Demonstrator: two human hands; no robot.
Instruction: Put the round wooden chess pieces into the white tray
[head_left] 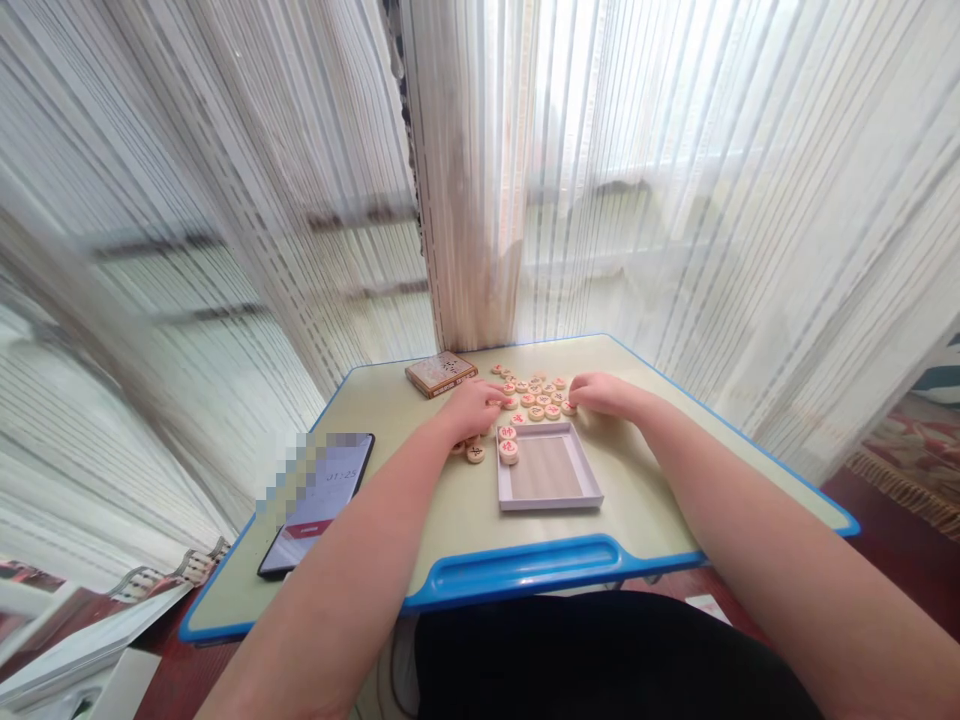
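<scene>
Daylight enters through sheer curtains [645,120], brightest right of centre, where detail washes out. Worktop [637,500] evenly lit, shadows soft; blue rim [525,572] faintly glossy. Wide-angle distortion stretches the margins. Markings on the game pieces [535,412] slightly soft; mosaic blocks obscure part of the phone [330,500].

Scattered beyond and left of a shallow white tray [551,504]: round, pale pieces [552,411] with red or black characters; some in its far left corner.
</scene>
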